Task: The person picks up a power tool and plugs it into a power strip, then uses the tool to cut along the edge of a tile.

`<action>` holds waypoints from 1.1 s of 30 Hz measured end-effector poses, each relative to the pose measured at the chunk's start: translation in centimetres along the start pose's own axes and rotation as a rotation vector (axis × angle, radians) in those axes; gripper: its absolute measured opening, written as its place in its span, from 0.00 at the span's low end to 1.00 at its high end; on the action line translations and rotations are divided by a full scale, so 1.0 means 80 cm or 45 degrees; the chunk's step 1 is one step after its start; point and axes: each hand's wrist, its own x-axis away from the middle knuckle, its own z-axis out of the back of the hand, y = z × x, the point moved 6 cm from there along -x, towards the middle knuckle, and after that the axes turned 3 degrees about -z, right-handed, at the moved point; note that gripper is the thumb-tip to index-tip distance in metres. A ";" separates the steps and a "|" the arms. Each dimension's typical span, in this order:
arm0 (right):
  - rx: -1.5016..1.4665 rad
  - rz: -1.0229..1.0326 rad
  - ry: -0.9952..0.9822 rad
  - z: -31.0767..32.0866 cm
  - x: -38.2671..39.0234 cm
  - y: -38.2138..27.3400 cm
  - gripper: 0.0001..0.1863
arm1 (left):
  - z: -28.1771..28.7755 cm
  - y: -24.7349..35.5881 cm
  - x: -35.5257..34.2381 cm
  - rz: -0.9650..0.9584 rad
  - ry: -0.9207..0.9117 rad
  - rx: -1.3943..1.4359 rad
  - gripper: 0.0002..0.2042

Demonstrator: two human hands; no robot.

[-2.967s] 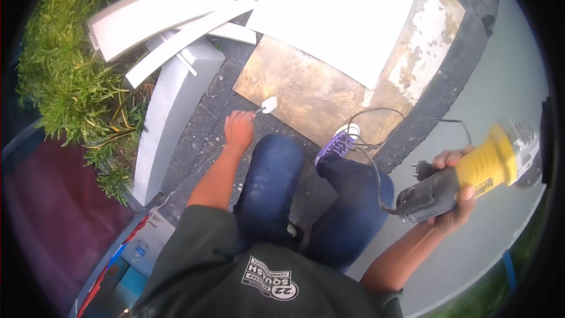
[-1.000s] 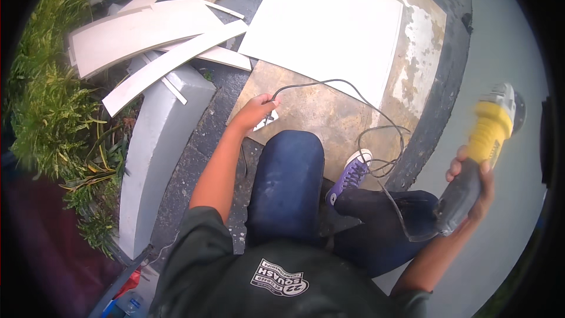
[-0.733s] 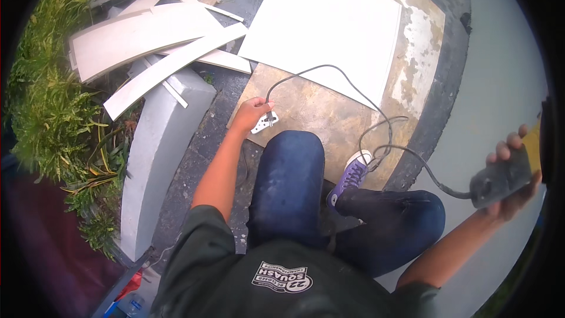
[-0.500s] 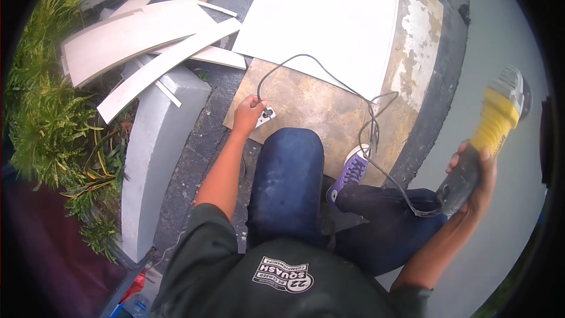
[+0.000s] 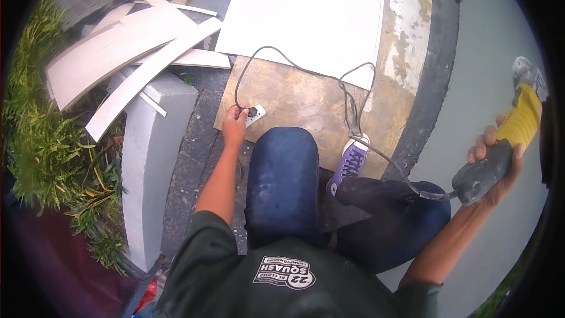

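- Our left hand [image 5: 234, 123] has its fingers bent and closed at the black plug [image 5: 253, 112], where the cord goes into it; we cannot tell if they grip also the white extension socket [image 5: 258, 116].
- The plug lies over the face of this socket, just to the right of our left fingertips. If its pins sit inside the holes, we cannot tell.
- The long axis of the socket goes from lower left, at our fingers, to upper right, over the stained board [image 5: 288, 94]. Our left hand is the near one; the right is well apart from it.
- Our right hand [image 5: 500, 156] is wrapped around the dark rear body of the yellow angle grinder [image 5: 522, 123]. The long axis of the tool rises to the upper right, with its metal head away from our body.
- The black cord [image 5: 279, 53] bends from the plug across the white sheet's [image 5: 306, 12] near edge, passes by the purple sneaker [image 5: 353, 164], and enters the rear end of the grinder.
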 end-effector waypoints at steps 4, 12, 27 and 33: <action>-0.006 0.113 -0.025 0.008 0.003 -0.015 0.40 | -0.003 0.006 0.004 0.008 0.044 -0.056 0.12; -0.059 0.304 0.070 0.032 0.015 -0.044 0.41 | -0.006 0.033 0.022 -0.147 0.030 -0.247 0.11; -0.205 0.275 0.016 0.047 0.012 -0.052 0.39 | -0.027 0.056 0.025 -0.629 -0.084 -0.668 0.09; -0.196 0.297 0.025 0.051 0.010 -0.053 0.39 | -0.029 0.052 0.024 -0.647 -0.082 -0.722 0.09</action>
